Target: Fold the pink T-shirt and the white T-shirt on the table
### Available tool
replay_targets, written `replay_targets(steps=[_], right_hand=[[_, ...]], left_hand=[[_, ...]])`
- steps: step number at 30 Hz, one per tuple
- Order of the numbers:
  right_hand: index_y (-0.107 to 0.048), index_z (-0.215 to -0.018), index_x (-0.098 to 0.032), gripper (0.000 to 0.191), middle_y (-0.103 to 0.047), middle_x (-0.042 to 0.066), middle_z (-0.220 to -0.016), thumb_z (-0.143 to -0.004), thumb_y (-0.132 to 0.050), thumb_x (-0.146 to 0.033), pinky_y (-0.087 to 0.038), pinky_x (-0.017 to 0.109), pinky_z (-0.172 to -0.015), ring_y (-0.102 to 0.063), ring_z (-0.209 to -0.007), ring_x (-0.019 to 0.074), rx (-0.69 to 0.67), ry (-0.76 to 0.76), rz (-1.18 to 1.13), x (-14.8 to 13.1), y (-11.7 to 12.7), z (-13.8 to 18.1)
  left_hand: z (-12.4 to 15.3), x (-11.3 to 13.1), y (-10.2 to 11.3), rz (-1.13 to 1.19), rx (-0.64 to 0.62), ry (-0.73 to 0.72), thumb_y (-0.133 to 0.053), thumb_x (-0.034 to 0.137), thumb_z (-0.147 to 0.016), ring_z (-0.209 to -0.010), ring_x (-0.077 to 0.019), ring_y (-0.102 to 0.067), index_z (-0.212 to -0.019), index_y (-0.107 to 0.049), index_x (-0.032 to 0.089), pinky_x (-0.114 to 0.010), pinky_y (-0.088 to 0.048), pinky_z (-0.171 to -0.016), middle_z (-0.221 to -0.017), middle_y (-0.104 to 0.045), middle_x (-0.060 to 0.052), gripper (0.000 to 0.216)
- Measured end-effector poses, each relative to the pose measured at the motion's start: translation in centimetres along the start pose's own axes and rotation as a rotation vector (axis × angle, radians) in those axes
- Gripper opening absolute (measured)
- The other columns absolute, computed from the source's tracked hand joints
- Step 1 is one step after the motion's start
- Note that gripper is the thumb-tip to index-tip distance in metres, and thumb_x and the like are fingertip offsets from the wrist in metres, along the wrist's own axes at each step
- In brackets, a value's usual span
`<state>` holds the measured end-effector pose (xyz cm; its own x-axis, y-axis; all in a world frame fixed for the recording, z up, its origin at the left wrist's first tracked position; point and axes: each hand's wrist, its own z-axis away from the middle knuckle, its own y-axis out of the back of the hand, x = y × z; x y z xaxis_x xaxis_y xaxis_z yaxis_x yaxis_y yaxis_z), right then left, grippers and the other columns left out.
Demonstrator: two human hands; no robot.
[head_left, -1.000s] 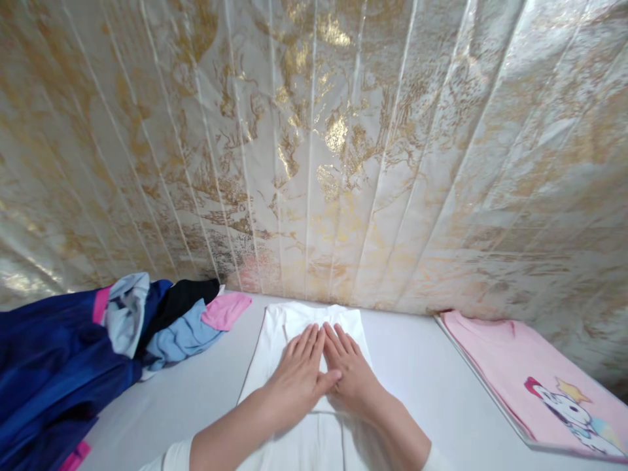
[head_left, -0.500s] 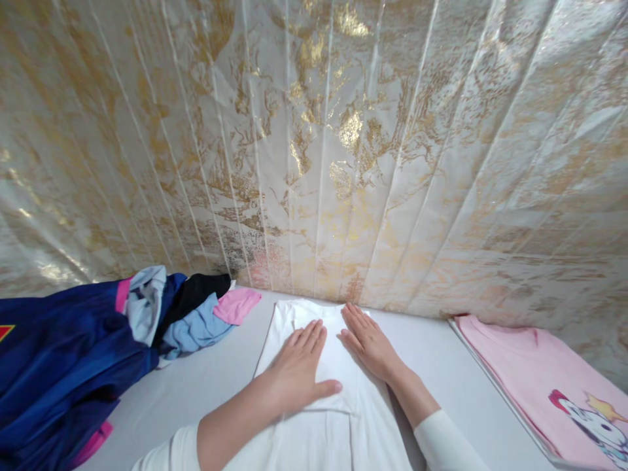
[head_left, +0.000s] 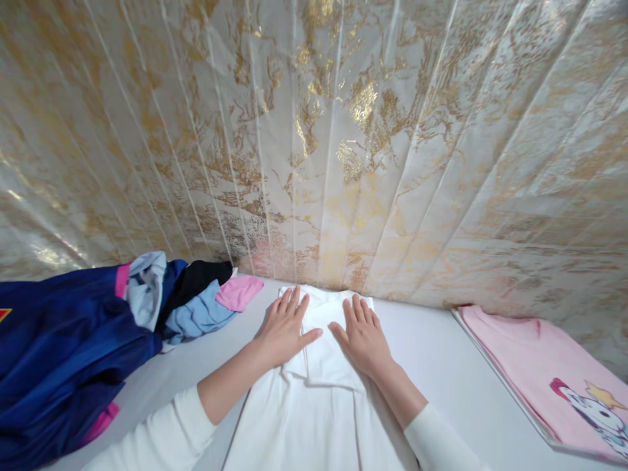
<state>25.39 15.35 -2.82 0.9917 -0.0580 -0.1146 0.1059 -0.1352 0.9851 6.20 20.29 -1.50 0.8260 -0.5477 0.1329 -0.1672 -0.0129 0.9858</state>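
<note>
A white garment point(head_left: 318, 405) lies flat on the white table point(head_left: 432, 366), folded into a long strip that reaches the back wall. My left hand point(head_left: 284, 327) lies flat on its far left part, fingers stretched out. My right hand point(head_left: 362, 333) lies flat on the far right part, fingers spread. Both palms press the cloth near its top edge, a small gap between them. Neither hand holds anything.
A heap of clothes point(head_left: 98, 333) in dark blue, light blue, black and pink fills the left side. A folded pink shirt with a unicorn print point(head_left: 549, 379) lies on a board at the right. A gold-and-white patterned wall point(head_left: 314, 144) rises directly behind.
Both hands have slid away from me along the white garment to its far end and moved apart; one second ago they lay side by side, touching, nearer the middle.
</note>
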Motion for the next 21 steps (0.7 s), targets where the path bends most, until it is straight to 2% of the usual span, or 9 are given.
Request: replay_targets(steps=[7, 10, 12, 14, 17, 21], right_hand=[[-0.039, -0.144, -0.01, 0.062, -0.025, 0.02, -0.155, -0.097, -0.035, -0.051, -0.022, 0.045, -0.114, -0.021, -0.144, 0.029, 0.079, -0.021, -0.046, 1.2, -0.3, -1.4], [-0.046, -0.139, -0.011, 0.056, -0.037, 0.018, -0.15, -0.1, -0.026, -0.045, -0.029, 0.045, -0.112, -0.032, -0.14, 0.0258, 0.166, 0.016, -0.198, 2.1, -0.5, -1.5], [-0.046, -0.139, -0.012, 0.055, -0.042, 0.015, -0.147, -0.1, -0.021, -0.042, -0.034, 0.044, -0.111, -0.037, -0.138, 0.0238, 0.224, 0.051, -0.3, 2.9, -0.4, -0.9], [-0.045, -0.141, -0.013, 0.054, -0.044, 0.014, -0.147, -0.1, -0.022, -0.04, -0.035, 0.044, -0.11, -0.039, -0.136, 0.0234, 0.267, 0.108, -0.302, 3.6, -0.4, 0.4], [-0.04, -0.144, -0.014, 0.053, -0.038, 0.013, -0.15, -0.1, -0.025, -0.038, -0.034, 0.045, -0.111, -0.034, -0.14, 0.0237, 0.287, 0.23, -0.147, 4.3, -0.6, 3.4], [-0.031, -0.148, -0.013, 0.062, -0.032, 0.014, -0.152, -0.098, -0.033, -0.049, -0.036, 0.047, -0.109, -0.03, -0.141, 0.0278, 0.282, 0.288, 0.057, 4.7, -1.5, 6.9]], left_hand=[[-2.0, -0.7, -0.6, 0.026, 0.109, -0.073, -0.04, 0.058, -0.094, -0.144, -0.0311, -0.016, -0.146, -0.034, 0.013, -0.048, -0.019, -0.113, -0.156, -0.018, -0.018, 0.069], [-1.5, -0.5, 0.5, 0.073, 0.168, -0.125, -0.04, 0.041, -0.099, -0.144, -0.0253, -0.018, -0.145, -0.037, 0.015, -0.044, -0.021, -0.114, -0.156, -0.022, -0.014, 0.053], [-0.8, 0.3, 1.6, 0.129, 0.171, -0.221, -0.035, 0.03, -0.1, -0.144, -0.0203, -0.021, -0.144, -0.039, 0.017, -0.041, -0.02, -0.115, -0.154, -0.029, -0.01, 0.046], [-0.2, 1.6, 2.4, 0.198, 0.128, -0.364, -0.032, 0.026, -0.101, -0.143, -0.0173, -0.024, -0.144, -0.039, 0.021, -0.039, -0.02, -0.115, -0.152, -0.035, -0.006, 0.044], [-0.1, 3.5, 2.3, 0.259, 0.004, -0.534, -0.034, 0.026, -0.1, -0.142, -0.0178, -0.026, -0.146, -0.036, 0.022, -0.039, -0.021, -0.115, -0.152, -0.035, -0.006, 0.046], [-1.3, 4.7, 0.8, 0.264, -0.095, -0.579, -0.04, 0.031, -0.098, -0.143, -0.0207, -0.023, -0.147, -0.033, 0.021, -0.041, -0.02, -0.115, -0.154, -0.03, -0.008, 0.051]])
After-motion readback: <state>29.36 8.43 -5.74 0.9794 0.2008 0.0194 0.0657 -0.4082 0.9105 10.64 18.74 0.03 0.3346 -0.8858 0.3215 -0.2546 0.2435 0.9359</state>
